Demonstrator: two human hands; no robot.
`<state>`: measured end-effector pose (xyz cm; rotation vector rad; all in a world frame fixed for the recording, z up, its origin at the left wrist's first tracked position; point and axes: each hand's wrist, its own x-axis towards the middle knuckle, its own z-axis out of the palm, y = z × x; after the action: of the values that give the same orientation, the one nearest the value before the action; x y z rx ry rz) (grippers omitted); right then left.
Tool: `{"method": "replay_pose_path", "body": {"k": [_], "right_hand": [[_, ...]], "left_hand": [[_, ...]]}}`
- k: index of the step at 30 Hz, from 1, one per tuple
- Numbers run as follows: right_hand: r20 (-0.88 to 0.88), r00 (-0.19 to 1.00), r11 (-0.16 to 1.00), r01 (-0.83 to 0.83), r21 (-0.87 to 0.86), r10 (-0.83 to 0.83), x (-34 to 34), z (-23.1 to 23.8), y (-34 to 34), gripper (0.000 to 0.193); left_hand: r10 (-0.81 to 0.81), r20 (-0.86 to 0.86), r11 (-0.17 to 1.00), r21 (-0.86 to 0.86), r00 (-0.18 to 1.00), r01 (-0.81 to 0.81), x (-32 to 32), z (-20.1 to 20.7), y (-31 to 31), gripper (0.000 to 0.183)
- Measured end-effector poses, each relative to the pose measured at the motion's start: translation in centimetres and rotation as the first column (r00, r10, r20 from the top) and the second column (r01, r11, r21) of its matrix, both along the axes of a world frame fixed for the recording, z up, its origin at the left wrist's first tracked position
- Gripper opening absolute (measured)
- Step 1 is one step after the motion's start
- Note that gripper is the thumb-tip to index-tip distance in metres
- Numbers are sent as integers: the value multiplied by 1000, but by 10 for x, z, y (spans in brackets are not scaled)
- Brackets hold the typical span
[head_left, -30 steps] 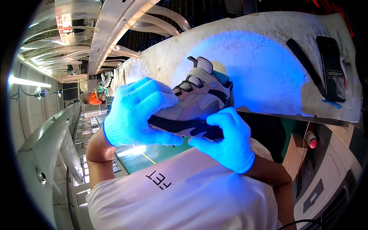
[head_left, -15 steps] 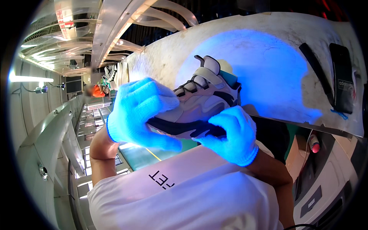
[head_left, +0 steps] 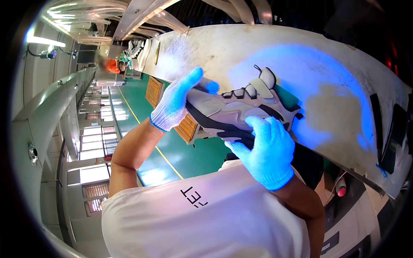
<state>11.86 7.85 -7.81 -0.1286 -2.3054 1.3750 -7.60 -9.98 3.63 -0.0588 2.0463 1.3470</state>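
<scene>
A grey and white sneaker (head_left: 232, 107) with black trim, black laces and a teal lining is held on its side between my hands, above the near edge of the workbench. Its toe points left and its heel right. Wearing a white knit glove lit blue, my left hand (head_left: 177, 101) grips the toe end, with the thumb raised and some fingers hidden behind the shoe. My right hand (head_left: 269, 152), gloved alike, closes on the dark sole and lower side near the heel.
A pale worn workbench (head_left: 206, 47) carries a blue patch of light. On its right lie a black strip (head_left: 377, 124) and a dark flat phone-like object (head_left: 393, 139). Several shoes (head_left: 137, 49) stand at the far left, near a person in orange (head_left: 112, 66). A slatted wooden pallet (head_left: 153, 91) rests on the green floor.
The sneaker and my hands have shifted slightly right in view. My left hand has turned from covering the toe's side to gripping its end. The view has swung, showing more floor.
</scene>
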Motion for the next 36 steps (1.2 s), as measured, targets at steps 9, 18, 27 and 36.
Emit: {"method": "replay_pose_path", "body": {"k": [9,18,27,36], "right_hand": [[113,991,996,-62,-67,69,-7,10,13,70],[127,988,996,-82,-15,84,-10,11,9,71],[130,982,989,-145,38,139,-10,-2,3,67],[-8,999,998,-32,54,32,-22,-5,-5,77]], "left_hand": [[-717,4,675,-246,698,695,-32,9,8,77],[-841,262,292,-519,474,804,-33,23,45,104],[-727,386,299,-568,568,767,-17,-2,63,83],[-989,-143,139,-731,49,669,4,16,21,118]]}}
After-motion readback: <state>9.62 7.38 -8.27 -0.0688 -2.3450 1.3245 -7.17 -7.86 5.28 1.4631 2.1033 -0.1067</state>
